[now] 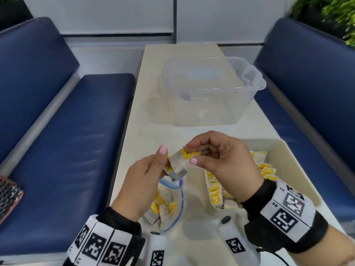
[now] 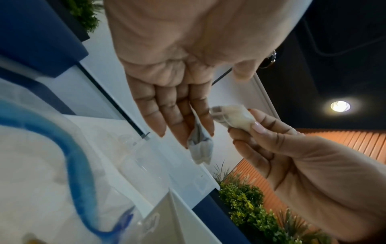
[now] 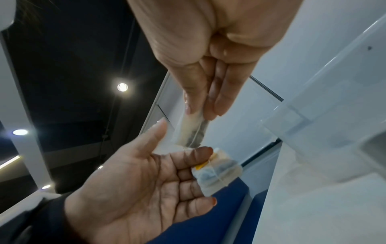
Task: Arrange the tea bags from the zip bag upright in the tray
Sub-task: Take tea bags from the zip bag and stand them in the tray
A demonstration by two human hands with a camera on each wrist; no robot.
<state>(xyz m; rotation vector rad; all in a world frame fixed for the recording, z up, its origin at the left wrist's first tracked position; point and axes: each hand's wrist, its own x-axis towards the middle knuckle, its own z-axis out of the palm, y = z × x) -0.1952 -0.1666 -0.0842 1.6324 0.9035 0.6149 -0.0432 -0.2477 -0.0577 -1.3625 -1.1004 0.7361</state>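
Over the table's near end, my right hand (image 1: 211,156) pinches a tea bag (image 1: 179,160) by its yellow-tagged top, between thumb and fingers. In the right wrist view this tea bag (image 3: 188,132) hangs from those fingertips. My left hand (image 1: 148,173) faces it with nearly straight fingers, and a second tea bag (image 2: 200,148) is wedged between two of them. Below the hands lies the open zip bag (image 1: 172,223) with a blue seal and several tea bags inside. To the right, the cream tray (image 1: 288,156) holds rows of upright tea bags (image 1: 215,194).
A clear plastic tub (image 1: 207,89) with a lid in it stands further back on the narrow white table (image 1: 134,131). Blue padded benches (image 1: 67,141) run along both sides. A patterned object (image 1: 9,196) lies on the left bench. Plants (image 1: 336,14) are at the far right.
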